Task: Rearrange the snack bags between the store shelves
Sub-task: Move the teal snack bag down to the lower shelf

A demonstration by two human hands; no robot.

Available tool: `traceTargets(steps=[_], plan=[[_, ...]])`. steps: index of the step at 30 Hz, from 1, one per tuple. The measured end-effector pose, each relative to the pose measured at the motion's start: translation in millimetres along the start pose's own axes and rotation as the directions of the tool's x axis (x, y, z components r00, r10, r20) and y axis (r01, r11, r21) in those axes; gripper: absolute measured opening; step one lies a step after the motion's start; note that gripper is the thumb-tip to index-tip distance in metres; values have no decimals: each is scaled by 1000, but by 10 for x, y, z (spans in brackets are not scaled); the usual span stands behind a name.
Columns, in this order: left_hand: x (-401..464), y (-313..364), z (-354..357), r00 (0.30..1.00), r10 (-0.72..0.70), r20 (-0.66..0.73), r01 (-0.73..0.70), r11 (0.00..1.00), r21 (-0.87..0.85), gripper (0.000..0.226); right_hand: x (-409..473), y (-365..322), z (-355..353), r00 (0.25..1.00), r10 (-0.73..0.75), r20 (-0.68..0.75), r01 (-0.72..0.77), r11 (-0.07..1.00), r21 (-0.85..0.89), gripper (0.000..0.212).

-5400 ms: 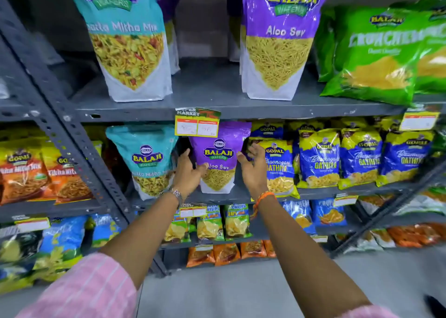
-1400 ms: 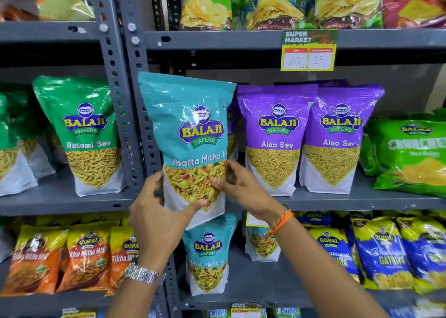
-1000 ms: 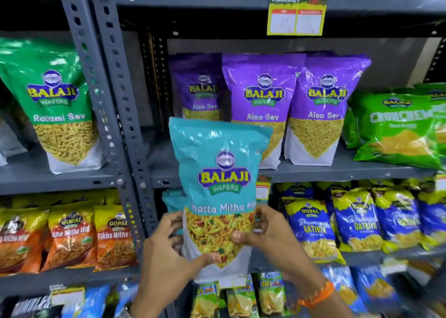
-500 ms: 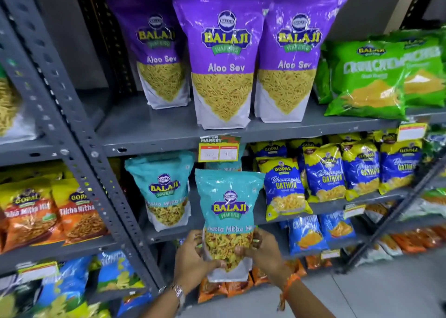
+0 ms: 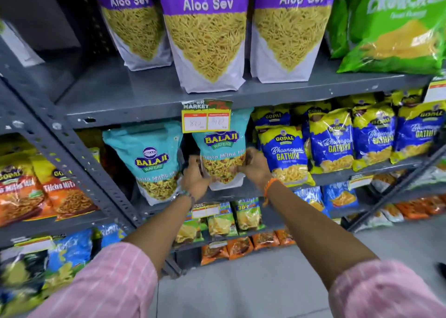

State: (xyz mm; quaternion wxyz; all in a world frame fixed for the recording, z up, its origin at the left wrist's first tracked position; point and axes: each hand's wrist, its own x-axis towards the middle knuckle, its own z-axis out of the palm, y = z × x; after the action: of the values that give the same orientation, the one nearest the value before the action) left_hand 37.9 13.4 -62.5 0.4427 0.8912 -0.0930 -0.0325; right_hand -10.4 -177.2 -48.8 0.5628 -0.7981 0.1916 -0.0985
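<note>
Held item: teal Balaji Wafers "Khatta Mitha Mix" pouch [image 5: 220, 152], stand-up type. Teal upper part with yellow-on-purple logo, a window of mixed yellow snack with red bits below, white base. Pouch is upright on the middle shelf [image 5: 154, 111] level, its top edge behind the hanging price tag [image 5: 206, 118].

Left hand [image 5: 195, 177]: fingers closed on the pouch's lower left edge. Metal bracelet at the wrist. Right hand [image 5: 257, 167]: fingers closed on the pouch's lower right edge. Orange thread band at the wrist. Both hands are motion-blurred; individual fingertips not resolvable. Both forearms bare, pink striped sleeves at the bottom of the view.

Neighbours, same shelf level: a 2nd teal Balaji pouch [image 5: 150, 158] of the same kind stands just to the left, slightly tilted; blue-and-yellow Gopal Gathiya bags [image 5: 283, 158] stand just to the right, the nearest one close to the right hand.

Shelf above: 3 purple Aloo Sev pouches [image 5: 207, 35] upright in a row; green Crunchex bags [image 5: 395, 25] to their right.

Whether the held pouch's base rests on its shelf board cannot be told; the hands cover that area.
</note>
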Motion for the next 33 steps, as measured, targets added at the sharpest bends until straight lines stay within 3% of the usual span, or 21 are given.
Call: traceTargets(steps=[6,10,18,24,28,30,33], plan=[[210,-315,282,999,-3,-38,4,1000,20,63,136,235,76,999,14,30,-12,999,-41,55],[409,-570,414,999,-51,-14,50,995,-90,70,227,354,60,998,14,67,-12,999,-39,59],[335,-438,350,999,-45,19,47,986,-159,72,359,444,32,997,28,66,-24,997,-70,69],[132,-307,268,999,-30,41,37,983,-181,80,167,316,-8,997,37,65,-40,999,33,72],[-396,31,8,999,-21,-25,12,954,-299,76,-266,26,-216,987,72,-142,-24,949,314,72],[-696,180,-166,989,72,-129,-107,953,-283,63,-506,-191,-339,945,71,-320,66,915,398,50],[-878,518,-483,910,247,-332,-332,915,-229,50,-772,-744,-488,879,-45,-475,264,875,405,30]])
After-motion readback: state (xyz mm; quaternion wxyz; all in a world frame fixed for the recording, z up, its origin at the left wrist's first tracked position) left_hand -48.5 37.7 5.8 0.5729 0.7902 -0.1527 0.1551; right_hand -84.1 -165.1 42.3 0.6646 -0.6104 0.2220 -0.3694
